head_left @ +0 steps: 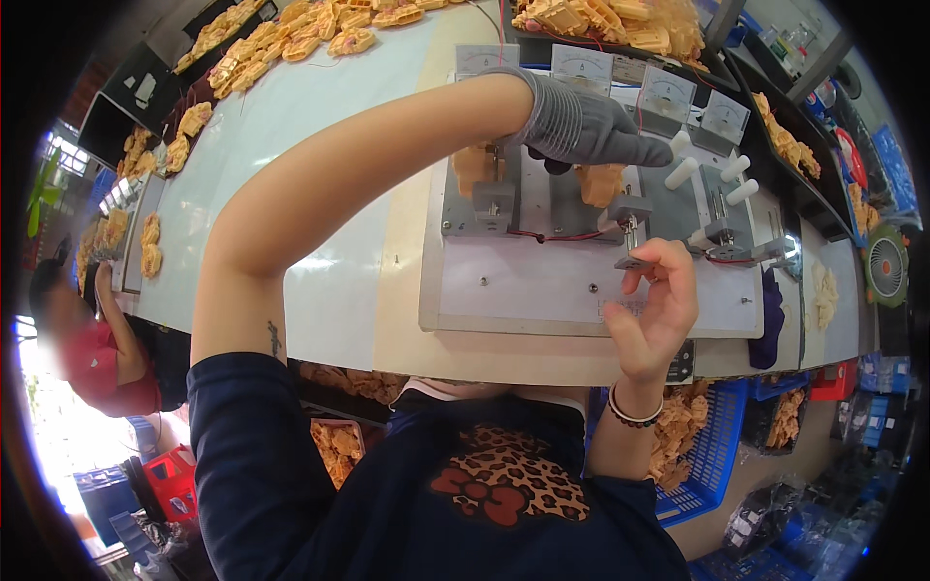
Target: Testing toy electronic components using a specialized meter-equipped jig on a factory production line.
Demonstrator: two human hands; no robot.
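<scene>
My left hand (605, 133), in a grey glove, reaches over a test fixture (523, 290) with its visible fingers stretched to the right. Under it sits an orange-yellow plastic housing (601, 184) in a grey holder; the palm hides its upper part, and whether it is gripped does not show. My bare right hand (659, 305) is at the fixture's front, index fingertip against the grey end of a metal clamp lever (632, 259), thumb apart below it. Another orange-yellow housing (475, 169) stands in the holder to the left, partly behind my wrist.
Analog meters (668, 92) line the fixture's back. White pegs (681, 174) stand at its right. Piled housings (281, 44) lie on the far table; a black tray (620, 29) holds more. Purple cloth (768, 320) hangs at the front edge. A co-worker (102, 353) sits left.
</scene>
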